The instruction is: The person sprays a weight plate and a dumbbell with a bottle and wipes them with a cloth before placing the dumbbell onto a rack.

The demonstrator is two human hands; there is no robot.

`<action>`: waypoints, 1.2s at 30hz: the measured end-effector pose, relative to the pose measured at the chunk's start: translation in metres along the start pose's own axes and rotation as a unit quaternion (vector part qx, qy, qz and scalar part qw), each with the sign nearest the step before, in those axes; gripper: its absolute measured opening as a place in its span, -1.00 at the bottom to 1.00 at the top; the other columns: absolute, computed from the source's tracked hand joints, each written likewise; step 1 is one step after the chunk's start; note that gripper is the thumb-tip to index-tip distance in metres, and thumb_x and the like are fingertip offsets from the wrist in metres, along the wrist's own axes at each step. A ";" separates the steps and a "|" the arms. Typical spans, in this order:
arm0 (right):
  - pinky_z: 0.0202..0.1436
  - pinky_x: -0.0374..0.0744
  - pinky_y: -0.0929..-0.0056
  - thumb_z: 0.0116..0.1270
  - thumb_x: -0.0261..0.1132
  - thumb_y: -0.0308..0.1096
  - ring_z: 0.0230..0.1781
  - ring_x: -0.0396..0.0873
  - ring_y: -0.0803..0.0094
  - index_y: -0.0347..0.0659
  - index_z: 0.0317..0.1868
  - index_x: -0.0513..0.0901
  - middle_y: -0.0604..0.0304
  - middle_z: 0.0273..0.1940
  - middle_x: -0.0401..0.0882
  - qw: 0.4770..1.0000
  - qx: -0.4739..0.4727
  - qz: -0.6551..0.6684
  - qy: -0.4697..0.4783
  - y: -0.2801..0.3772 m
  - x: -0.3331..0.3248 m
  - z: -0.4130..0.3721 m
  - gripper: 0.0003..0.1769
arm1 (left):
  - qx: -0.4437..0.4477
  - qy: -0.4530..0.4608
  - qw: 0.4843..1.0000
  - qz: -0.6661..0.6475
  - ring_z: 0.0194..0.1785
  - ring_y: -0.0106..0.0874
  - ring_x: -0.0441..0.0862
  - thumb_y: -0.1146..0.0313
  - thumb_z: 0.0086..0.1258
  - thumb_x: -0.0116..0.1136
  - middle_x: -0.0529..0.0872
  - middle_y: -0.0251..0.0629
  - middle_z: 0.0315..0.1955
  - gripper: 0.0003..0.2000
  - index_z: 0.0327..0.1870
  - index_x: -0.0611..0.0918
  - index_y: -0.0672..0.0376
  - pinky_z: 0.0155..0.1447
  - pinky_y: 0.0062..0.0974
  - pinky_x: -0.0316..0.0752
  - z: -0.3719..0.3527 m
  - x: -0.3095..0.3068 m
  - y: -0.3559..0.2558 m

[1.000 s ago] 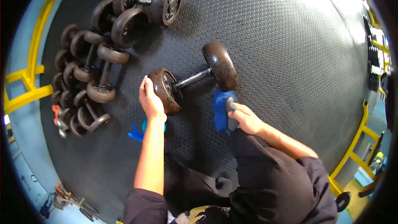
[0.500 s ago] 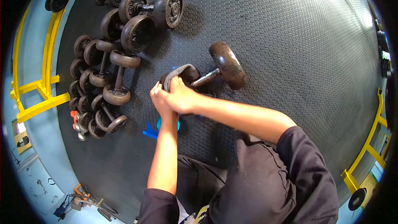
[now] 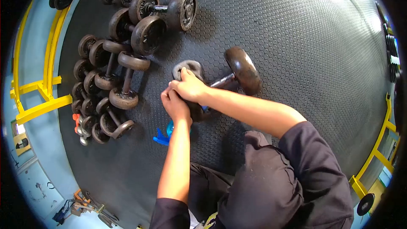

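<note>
A large dark dumbbell (image 3: pixel 243 70) lies on the floor in front of me, its bare metal handle showing between the two round heads. My right hand (image 3: pixel 190 87) presses a grey cloth (image 3: pixel 190 65) against the near left head, with its fingers closed on the cloth. Just below it, my left hand (image 3: pixel 175 104) curls its fingers round the outer side of that same head. The two hands overlap and hide most of that head. A spray bottle with a blue trigger (image 3: pixel 161 137) lies beside my left forearm, partly covered by it.
Several other dumbbells (image 3: pixel 124 97) are lined up on the left of the black studded rubber floor (image 3: pixel 288 51). Yellow racks (image 3: pixel 44 108) stand along the left and right walls. My bent knee (image 3: pixel 265 165) is close below the dumbbell.
The grey cloth has shifted and now bunches over the top of the dumbbell's head. My hands have moved slightly, and the whole view has shifted a little.
</note>
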State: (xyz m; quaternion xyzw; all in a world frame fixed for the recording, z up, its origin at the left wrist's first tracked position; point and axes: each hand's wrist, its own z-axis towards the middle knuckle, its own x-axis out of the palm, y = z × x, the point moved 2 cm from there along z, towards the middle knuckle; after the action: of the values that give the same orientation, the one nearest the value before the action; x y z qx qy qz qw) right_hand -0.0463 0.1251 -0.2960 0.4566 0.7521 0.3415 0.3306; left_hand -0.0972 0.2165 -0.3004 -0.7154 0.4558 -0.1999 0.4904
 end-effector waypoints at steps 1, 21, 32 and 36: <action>0.58 0.14 0.22 0.39 0.13 0.01 0.56 0.06 -0.10 -0.53 0.50 0.05 -0.37 0.53 0.02 0.998 -0.058 0.036 -0.015 -0.006 0.005 -0.013 -0.08 | -0.018 0.008 0.998 -0.057 0.00 -0.34 0.56 0.23 0.48 0.02 0.59 -0.15 -0.05 -0.69 0.06 0.51 0.28 0.13 -0.37 0.48 0.002 0.001 -0.001; 0.55 0.17 0.29 0.27 0.37 0.24 0.46 0.23 0.19 -0.52 0.41 0.25 -0.10 0.40 0.32 0.947 -0.130 0.223 0.191 -0.131 0.007 -0.041 0.05 | 0.066 0.000 0.997 0.043 0.15 -0.26 0.56 0.25 0.45 0.02 0.64 -0.11 0.04 -0.64 0.12 0.57 0.31 0.31 -0.36 0.37 0.020 0.006 -0.008; -0.03 0.61 0.35 0.23 0.25 -0.49 -0.10 0.67 0.32 -0.37 0.13 0.57 0.05 -0.03 0.69 0.979 0.062 0.183 0.071 -0.123 -0.052 -0.094 -0.58 | 0.117 -0.029 0.989 0.084 0.18 -0.18 0.56 0.22 0.47 0.02 0.65 -0.05 0.06 -0.66 0.10 0.59 0.24 0.30 -0.33 0.38 0.007 0.001 0.002; 0.11 0.64 0.34 0.30 0.13 -0.65 -0.02 0.66 0.33 -0.37 0.26 0.48 0.08 0.05 0.66 0.939 -0.022 0.342 0.014 -0.032 -0.134 -0.153 -0.52 | 0.081 -0.035 0.992 0.086 0.15 -0.17 0.58 0.19 0.46 0.04 0.65 -0.04 0.06 -0.65 0.11 0.60 0.21 0.26 -0.31 0.42 0.005 0.002 -0.004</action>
State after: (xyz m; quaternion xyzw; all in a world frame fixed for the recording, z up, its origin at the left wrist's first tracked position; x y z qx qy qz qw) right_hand -0.1358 -0.0404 -0.2133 0.6740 0.5477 0.4567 0.1931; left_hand -0.0908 0.2174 -0.2989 -0.6376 0.4808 -0.1684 0.5779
